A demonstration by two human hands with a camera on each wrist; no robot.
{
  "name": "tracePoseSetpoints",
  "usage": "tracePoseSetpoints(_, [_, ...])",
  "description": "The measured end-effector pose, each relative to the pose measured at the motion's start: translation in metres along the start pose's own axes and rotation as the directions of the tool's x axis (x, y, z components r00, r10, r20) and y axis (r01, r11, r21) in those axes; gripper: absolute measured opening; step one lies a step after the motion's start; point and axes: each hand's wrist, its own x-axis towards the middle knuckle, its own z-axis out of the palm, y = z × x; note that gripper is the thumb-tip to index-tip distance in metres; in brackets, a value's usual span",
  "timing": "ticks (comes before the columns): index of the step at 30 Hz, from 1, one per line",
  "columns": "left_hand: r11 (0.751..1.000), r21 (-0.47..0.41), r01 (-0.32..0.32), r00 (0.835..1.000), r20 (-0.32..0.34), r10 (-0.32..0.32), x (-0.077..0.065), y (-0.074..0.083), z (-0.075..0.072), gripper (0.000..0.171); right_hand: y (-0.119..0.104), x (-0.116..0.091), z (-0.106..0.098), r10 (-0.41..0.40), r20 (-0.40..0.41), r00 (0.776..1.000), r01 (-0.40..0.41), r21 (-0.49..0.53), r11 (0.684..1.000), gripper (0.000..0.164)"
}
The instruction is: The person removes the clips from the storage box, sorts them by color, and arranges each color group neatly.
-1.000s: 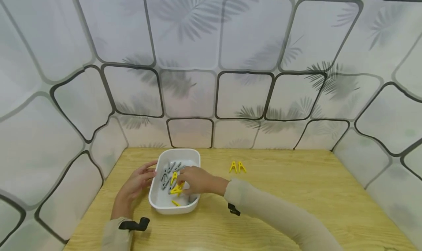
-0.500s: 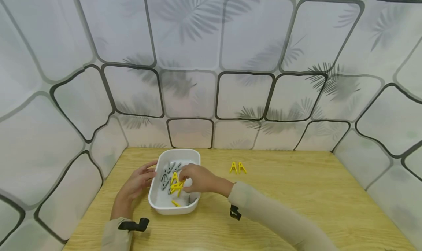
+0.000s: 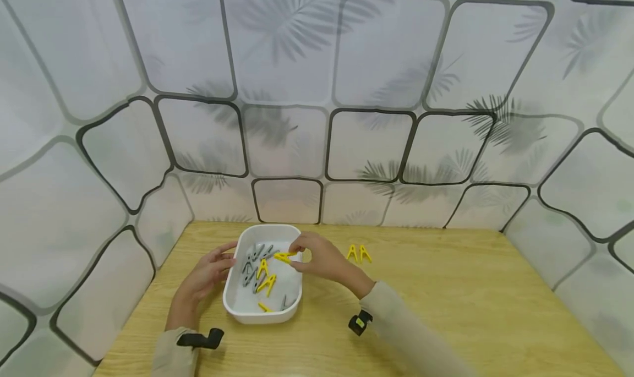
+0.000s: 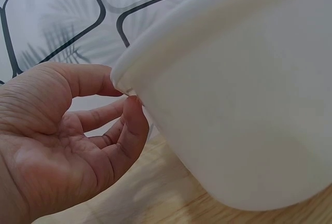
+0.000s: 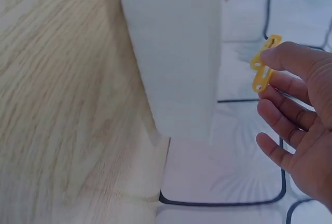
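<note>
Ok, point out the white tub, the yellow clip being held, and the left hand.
White tub (image 3: pixel 260 317): head view, on the near rim.
Yellow clip (image 5: pixel 262 79): right wrist view, on its lower leg.
Left hand (image 4: pixel 70 143): left wrist view, on the palm.

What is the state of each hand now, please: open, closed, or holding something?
Left hand: holding the tub at its rim.
Right hand: pinching a yellow clip.

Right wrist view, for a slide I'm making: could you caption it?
A right hand pinches a yellow clip near a white tub on a wood-grain table.
</note>
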Motion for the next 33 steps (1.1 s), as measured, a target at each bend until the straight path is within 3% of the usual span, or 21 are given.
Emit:
tracePoseSetpoints(4, [1.000, 0.011, 0.004, 1.000, -0.001, -0.004, 0.001, 0.000, 0.000, 0.062, 0.014, -0.013, -0.008, 0.049, -0.123, 0.991, -0.041, 0.065, 0.997, 0.019])
tracePoseSetpoints(10, [1.000, 0.011, 0.018, 1.000, -0.005, -0.018, 0.001, -0.002, 0.002, 0.063, 0.039, -0.034, -0.022, 0.154, -0.253, 0.955, -0.119, 0.148, 0.982, 0.020])
tracePoseSetpoints(16, [1.000, 0.021, 0.011, 1.000, -0.005, -0.011, 0.000, -0.001, 0.001, 0.061, 0.053, -0.047, -0.044, 0.191, -0.371, 0.909, -0.144, 0.150, 0.978, 0.023])
tracePoseSetpoints(22, [1.000, 0.009, -0.014, 1.000, -0.005, 0.014, -0.001, 0.000, 0.000, 0.053, 0.061, -0.061, -0.067, 0.224, -0.435, 0.872, -0.193, 0.115, 0.974, 0.024])
tracePoseSetpoints(26, [1.000, 0.003, -0.016, 1.000, -0.013, 0.016, -0.001, 0.001, 0.000, 0.051, 0.070, -0.069, -0.079, 0.288, -0.474, 0.832, -0.276, 0.095, 0.956, 0.024])
tracePoseSetpoints(33, [1.000, 0.021, 0.008, 1.000, -0.011, -0.008, 0.000, 0.002, 0.001, 0.056, 0.089, -0.081, -0.084, 0.471, -0.474, 0.744, -0.468, 0.134, 0.873, 0.024])
